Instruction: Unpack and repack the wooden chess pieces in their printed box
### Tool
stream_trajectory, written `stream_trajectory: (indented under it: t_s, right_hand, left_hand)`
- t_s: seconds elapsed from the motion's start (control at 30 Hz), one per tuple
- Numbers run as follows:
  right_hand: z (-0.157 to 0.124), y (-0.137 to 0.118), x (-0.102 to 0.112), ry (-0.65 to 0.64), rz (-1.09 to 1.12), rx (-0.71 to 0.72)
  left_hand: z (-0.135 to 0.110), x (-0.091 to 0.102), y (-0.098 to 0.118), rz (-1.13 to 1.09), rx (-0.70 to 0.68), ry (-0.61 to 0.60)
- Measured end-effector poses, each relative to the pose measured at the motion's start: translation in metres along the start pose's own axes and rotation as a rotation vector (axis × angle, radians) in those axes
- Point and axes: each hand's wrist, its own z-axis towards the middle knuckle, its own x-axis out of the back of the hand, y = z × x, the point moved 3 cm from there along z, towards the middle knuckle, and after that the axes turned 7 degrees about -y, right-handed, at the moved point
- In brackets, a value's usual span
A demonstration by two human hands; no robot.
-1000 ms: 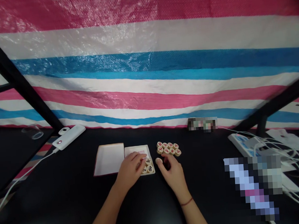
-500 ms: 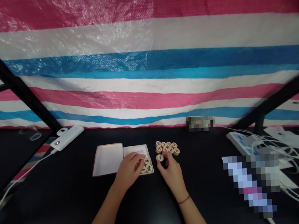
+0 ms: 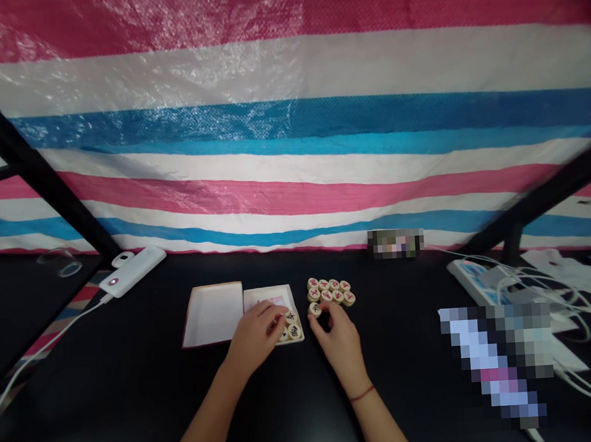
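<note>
My right hand (image 3: 340, 341) pinches a round xiangqi piece (image 3: 314, 310) with a black character, thumb on its near side and fingers on the far side. It sits just in front of stacked rows of xiangqi pieces with red characters (image 3: 327, 295). My left hand (image 3: 257, 333) lies over the shallow white box (image 3: 260, 294), its fingers curled and closed beside several black-character pieces (image 3: 293, 332) in the box's right part. Whatever those fingertips hold, if anything, is hidden. A printed slip (image 3: 276, 301) shows at the back of the box.
Left of the box lies its open lid (image 3: 214, 316), on the black table (image 3: 110, 392). A white power bank (image 3: 133, 271) with a cable is at the back left. At right are a power strip (image 3: 472, 280), tangled white cables and blurred-out items. A striped tarp (image 3: 293, 181) hangs behind.
The piece in my right hand has shifted very slightly left and back, toward the red rows. My left hand has hardly moved over the box.
</note>
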Motion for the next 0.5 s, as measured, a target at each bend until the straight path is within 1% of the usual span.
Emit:
stream_trajectory:
  t_s: [0.27, 0.5]
  right_hand:
    - [-0.0001, 0.0033, -0.0038, 0.025, 0.004, -0.023]
    - [0.0012, 0.0031, -0.0031, 0.026, 0.023, -0.007]
  left_hand:
    - [0.0005, -0.0011, -0.0002, -0.006, -0.004, -0.019]
    - [0.0008, 0.0003, 0.0014, 0.001, -0.013, -0.013]
